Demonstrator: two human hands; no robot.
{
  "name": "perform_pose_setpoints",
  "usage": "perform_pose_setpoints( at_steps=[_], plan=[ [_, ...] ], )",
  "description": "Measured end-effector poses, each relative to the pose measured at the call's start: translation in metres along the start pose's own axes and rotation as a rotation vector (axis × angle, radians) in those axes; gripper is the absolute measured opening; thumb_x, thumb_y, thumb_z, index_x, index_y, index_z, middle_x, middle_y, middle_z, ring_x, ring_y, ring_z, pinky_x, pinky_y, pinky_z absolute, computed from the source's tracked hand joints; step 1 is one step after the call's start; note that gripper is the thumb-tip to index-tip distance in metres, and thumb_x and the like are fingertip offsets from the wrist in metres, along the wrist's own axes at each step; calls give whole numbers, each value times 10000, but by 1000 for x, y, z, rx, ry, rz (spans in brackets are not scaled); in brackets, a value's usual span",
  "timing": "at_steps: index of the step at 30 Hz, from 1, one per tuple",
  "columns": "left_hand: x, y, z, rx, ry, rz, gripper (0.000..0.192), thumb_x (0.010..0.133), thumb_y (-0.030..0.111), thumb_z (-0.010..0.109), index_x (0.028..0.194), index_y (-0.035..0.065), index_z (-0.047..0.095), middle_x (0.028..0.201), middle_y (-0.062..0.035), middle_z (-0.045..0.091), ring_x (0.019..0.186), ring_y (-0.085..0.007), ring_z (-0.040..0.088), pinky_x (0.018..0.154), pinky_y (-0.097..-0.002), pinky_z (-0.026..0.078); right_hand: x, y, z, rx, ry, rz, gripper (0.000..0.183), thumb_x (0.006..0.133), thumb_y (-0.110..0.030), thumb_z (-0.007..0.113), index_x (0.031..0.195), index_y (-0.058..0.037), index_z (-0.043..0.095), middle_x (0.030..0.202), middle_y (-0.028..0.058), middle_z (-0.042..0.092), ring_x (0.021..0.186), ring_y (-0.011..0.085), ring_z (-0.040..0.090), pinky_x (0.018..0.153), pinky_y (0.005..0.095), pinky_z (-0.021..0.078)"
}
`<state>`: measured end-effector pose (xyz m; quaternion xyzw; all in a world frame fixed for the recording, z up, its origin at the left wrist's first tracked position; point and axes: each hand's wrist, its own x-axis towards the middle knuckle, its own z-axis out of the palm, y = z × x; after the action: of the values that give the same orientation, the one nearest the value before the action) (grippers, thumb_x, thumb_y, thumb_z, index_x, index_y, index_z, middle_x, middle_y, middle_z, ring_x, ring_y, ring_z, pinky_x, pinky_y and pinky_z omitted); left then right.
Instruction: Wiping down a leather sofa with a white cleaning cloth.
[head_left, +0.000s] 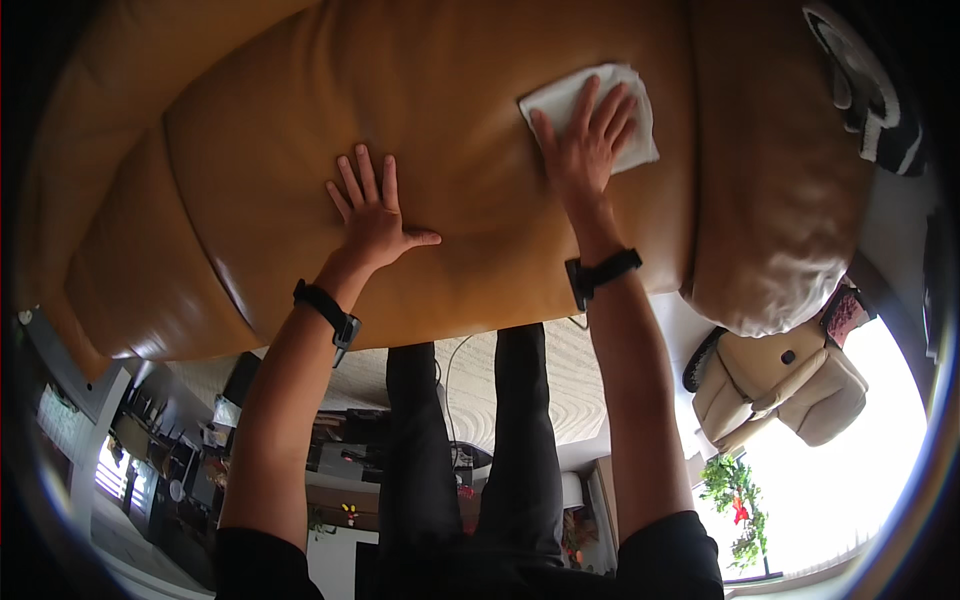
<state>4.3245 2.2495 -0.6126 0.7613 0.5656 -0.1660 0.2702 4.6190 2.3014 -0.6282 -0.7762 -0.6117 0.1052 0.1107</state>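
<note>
A brown leather sofa (465, 277) spreads out in front of me. My right hand (589, 142) lies on a folded white cloth (637, 146) and holds it flat against the leather, fingers a little apart. The cloth's edges show around the fingers; its part under the palm is hidden. To the left, my left hand (371, 217) rests bare on the same leather cushion with fingers spread and thumb pointing right. It holds nothing. Both wrists carry black straps with a small dark device.
A puffy sofa armrest (772, 195) rises on the right, with a black-and-white fabric item (874, 97) beyond it. My legs stand on a pale patterned rug (570, 382) crossed by a thin cable (450, 390). A beige recliner (780, 382) and a wreath (735, 510) are at lower right.
</note>
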Motion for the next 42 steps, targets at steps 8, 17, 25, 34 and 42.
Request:
perform_pose_setpoints(
  at_steps=[8, 17, 25, 34, 42],
  plan=[
    [1, -4, 6, -24, 49, 35, 1478, 585, 723, 753, 1497, 38, -188, 1509, -340, -246, 1372, -565, -230, 1009, -776, -28, 114, -12, 13, -130, 81, -202, 873, 889, -610, 507, 1513, -55, 250, 1529, 330, 182, 1413, 507, 158, 1146, 591, 124],
    [-1, -9, 11, -48, 93, 44, 1450, 576, 716, 757, 1523, 63, -125, 1525, -322, -227, 1385, -550, -220, 1028, -759, -46, 219, -31, 18, -117, -372, 0, 859, 940, -652, 330, 1558, -145, 14, 1595, 231, -65, 1457, 449, -81, 1157, 568, -33],
    [1, -2, 4, -8, 71, 33, 1485, 582, 683, 786, 1497, 21, -177, 1513, -335, -247, 1381, -542, -241, 1036, -740, -54, 212, 10, 24, -104, -359, -163, 702, 978, -508, 358, 1553, -172, 137, 1601, 221, -8, 1466, 437, -40, 1159, 581, 15],
    [3, -1, 3, 40, 40, -12, 1451, 599, 726, 750, 1512, 31, -139, 1527, -315, -235, 1388, -523, -246, 1040, -742, -42, 39, 76, -3, 66, -46, -527, 668, 930, -365, 521, 1519, -170, 273, 1560, 265, 169, 1418, 490, 161, 1112, 592, 185],
    [-2, 4, -7, 37, 65, 21, 1422, 609, 712, 753, 1523, 51, -112, 1540, -299, -217, 1401, -531, -198, 1041, -747, 2, -188, 96, -64, 148, -269, -64, 638, 930, -266, 510, 1518, -142, 295, 1563, 260, 181, 1431, 483, 160, 1146, 580, 134]
  ],
)
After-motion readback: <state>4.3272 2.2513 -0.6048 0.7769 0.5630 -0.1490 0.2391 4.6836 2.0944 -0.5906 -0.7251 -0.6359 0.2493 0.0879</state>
